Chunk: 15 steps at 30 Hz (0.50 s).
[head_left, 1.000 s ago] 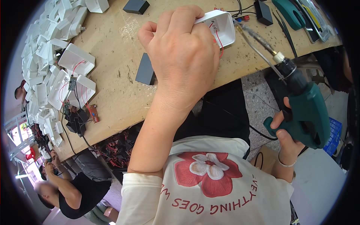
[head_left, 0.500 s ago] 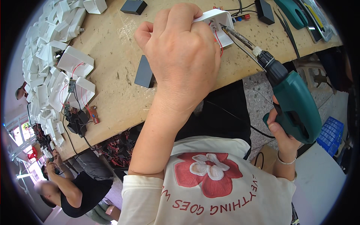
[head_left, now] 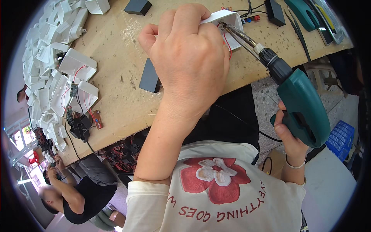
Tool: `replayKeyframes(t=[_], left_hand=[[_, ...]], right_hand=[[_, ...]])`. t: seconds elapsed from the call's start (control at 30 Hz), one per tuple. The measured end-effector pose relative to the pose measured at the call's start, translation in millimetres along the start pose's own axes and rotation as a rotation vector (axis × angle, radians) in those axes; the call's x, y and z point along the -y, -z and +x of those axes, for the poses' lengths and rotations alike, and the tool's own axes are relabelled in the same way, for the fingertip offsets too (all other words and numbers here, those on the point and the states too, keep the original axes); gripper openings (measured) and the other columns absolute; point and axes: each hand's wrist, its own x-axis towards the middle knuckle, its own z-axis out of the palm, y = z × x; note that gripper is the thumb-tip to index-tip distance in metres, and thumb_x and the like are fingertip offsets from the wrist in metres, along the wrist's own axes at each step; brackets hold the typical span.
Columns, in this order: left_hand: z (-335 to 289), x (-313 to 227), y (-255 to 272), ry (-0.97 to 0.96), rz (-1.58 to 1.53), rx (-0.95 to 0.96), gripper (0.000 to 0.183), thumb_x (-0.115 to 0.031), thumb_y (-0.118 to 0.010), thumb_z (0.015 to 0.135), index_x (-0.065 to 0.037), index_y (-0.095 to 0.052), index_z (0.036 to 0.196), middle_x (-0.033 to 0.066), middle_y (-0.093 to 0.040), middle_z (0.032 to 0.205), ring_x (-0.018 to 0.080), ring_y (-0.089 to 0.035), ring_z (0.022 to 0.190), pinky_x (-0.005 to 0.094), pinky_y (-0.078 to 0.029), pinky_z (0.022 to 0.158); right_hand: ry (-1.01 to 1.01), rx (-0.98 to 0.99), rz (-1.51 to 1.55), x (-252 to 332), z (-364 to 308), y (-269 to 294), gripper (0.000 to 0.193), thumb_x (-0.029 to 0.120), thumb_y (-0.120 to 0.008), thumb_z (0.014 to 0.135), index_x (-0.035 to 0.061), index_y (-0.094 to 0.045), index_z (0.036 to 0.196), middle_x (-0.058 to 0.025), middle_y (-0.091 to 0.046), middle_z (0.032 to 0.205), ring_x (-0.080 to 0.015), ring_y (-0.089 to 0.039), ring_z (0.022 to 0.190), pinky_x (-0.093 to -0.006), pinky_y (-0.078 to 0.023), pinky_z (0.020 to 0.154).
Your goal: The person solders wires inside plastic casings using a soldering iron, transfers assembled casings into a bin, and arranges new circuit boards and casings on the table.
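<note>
My left hand [head_left: 189, 58] is closed around a white plastic housing [head_left: 232, 18] at the table's far middle, its back covering much of the piece. Inside the housing, small metal contacts and thin red wire [head_left: 228, 42] show in part. My right hand [head_left: 290, 140] grips the handle of a green soldering gun [head_left: 307, 110] from below. The gun slants up and left; its metal tip and the thin feed tube beside it reach into the housing, at or very near the contacts. Whether the tip touches is too small to tell.
White housings [head_left: 46, 31] are piled at the left, beside opened ones with wired circuit boards [head_left: 73, 89]. Black boxes [head_left: 148, 75] lie on the wooden table [head_left: 119, 77]. Another green tool [head_left: 301, 14] lies far right. A blue crate [head_left: 341, 139] stands right; a person [head_left: 85, 199] sits lower left.
The soldering gun has shifted slightly left, bringing its tip deeper into the housing. My left hand and the housing have moved a touch to the right.
</note>
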Motion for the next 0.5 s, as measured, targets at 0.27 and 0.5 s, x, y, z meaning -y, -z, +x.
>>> replayKeyframes(t=[0.27, 0.5], left_hand=[[2.1, -4.3, 4.5, 0.037, 0.031, 0.052, 0.015, -0.007, -0.063, 0.064, -0.004, -0.059, 0.078, 0.0044, -0.056, 0.094, 0.0222, -0.053, 0.084, 0.0402, -0.035, 0.077], [3.3, -4.0, 6.7, 0.067, 0.059, 0.098, 0.015, -0.007, -0.063, 0.063, -0.004, -0.060, 0.077, 0.0040, -0.057, 0.094, 0.0219, -0.053, 0.084, 0.0397, -0.035, 0.077]], right_hand=[[0.005, 0.066, -0.086, -10.1, -5.7, 8.5, 0.045, 0.005, -0.070, 0.072, -0.0034, -0.050, 0.111, -0.0102, -0.056, 0.094, -0.0148, -0.053, 0.064, -0.0232, -0.043, 0.055], [-0.010, 0.060, -0.112, -6.2, -5.0, 8.0, 0.039, 0.006, -0.069, 0.074, -0.0038, -0.051, 0.107, -0.0081, -0.055, 0.083, -0.0135, -0.052, 0.063, -0.0226, -0.041, 0.053]])
